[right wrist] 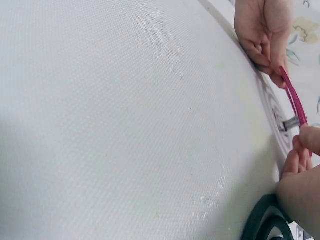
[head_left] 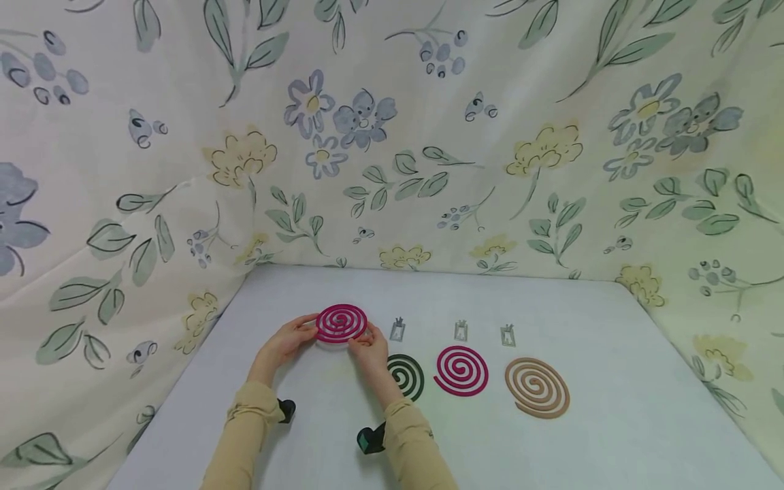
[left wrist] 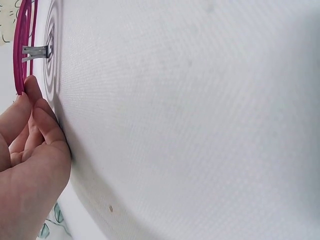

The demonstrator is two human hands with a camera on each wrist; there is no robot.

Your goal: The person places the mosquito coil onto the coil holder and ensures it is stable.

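A magenta mosquito coil (head_left: 333, 340) is held between both hands at the left of the table, roughly level and a little above the surface. My left hand (head_left: 290, 339) pinches its left edge between thumb and fingers. At the right edge, my right hand (head_left: 372, 352) pinches the rim the same way. Beneath the coil's middle stands a small metal coil stand (left wrist: 36, 52), its upright prongs reaching up to the spiral. Whether the prongs pass into the coil cannot be told. In the right wrist view both hands and the magenta rim (right wrist: 299, 107) show at the right.
A dark green coil (head_left: 421, 381), partly behind the right forearm, a second magenta coil (head_left: 461, 393) and a tan coil (head_left: 542, 414) lie on the white table (head_left: 612, 354). Behind them are metal stands (head_left: 397, 331), (head_left: 461, 331), (head_left: 508, 335). Floral cloth (head_left: 429, 204) hangs around the table.
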